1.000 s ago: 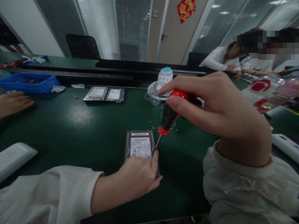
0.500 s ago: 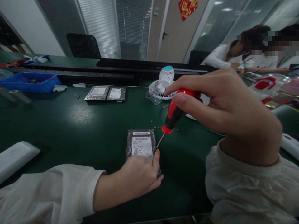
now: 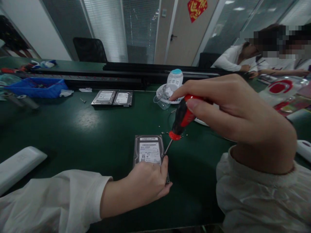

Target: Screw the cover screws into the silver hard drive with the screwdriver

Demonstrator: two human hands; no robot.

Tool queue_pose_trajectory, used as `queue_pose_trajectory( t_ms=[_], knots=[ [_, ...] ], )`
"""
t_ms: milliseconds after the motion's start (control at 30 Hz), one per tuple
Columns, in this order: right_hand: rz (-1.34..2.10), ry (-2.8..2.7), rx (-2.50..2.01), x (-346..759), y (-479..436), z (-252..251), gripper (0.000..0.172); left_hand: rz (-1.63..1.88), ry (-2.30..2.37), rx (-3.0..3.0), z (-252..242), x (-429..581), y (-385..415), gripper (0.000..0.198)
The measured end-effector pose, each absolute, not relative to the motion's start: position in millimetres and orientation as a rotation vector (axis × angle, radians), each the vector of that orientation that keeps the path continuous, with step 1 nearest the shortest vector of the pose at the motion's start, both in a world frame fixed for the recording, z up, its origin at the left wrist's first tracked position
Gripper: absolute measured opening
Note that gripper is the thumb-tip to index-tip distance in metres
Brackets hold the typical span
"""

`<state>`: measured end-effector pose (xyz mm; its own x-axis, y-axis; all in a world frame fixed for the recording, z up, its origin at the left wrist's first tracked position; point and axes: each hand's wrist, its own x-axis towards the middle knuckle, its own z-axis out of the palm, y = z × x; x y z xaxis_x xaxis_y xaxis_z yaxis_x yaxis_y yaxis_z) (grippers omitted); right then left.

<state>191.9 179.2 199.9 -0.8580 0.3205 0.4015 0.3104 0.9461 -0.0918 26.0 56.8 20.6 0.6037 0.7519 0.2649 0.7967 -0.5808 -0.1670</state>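
A hard drive (image 3: 150,149) with a white label lies on the green table in front of me. My left hand (image 3: 144,179) grips its lower part, index finger along the right edge near the screwdriver's tip. My right hand (image 3: 225,106) is closed on the red and black handle of a screwdriver (image 3: 181,119). The screwdriver leans up to the right, its tip at the drive's right edge. Just beyond the drive, several small screws (image 3: 167,133) are scattered on the table. My left palm hides the drive's lower half.
Two more hard drives (image 3: 112,98) lie side by side further back. A white fan (image 3: 175,81) stands behind the screwdriver. A blue tray (image 3: 39,87) is at back left, a white device (image 3: 21,166) at left. People sit at back right.
The whole view has shifted slightly, so things appear a little further right. The screwdriver handle has turned in my right hand, showing its red and black parts differently. My left hand keeps its grip.
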Motion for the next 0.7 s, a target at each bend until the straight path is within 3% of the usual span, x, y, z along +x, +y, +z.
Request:
queue_pose_trajectory(
  t_ms=[167, 367, 500, 700],
  knots=[
    [-0.009, -2.646, -0.526, 193.4, 178.4, 202.2, 0.033, -0.228, -1.286, -2.565, 21.2, 25.9, 56.3, 0.071],
    [-0.049, -2.626, -0.550, 190.4, 178.1, 199.0, 0.029, -0.209, -1.298, -2.590, 21.3, 25.2, 56.9, 0.071],
    [-0.059, -2.640, -0.547, 191.7, 177.6, 200.2, 0.040, -0.173, -1.308, -2.611, 21.5, 25.0, 57.4, 0.072],
    [-0.037, -2.629, -0.553, 191.8, 175.9, 201.1, 0.031, -0.194, -1.306, -2.596, 21.7, 24.8, 57.4, 0.071]
  ],
)
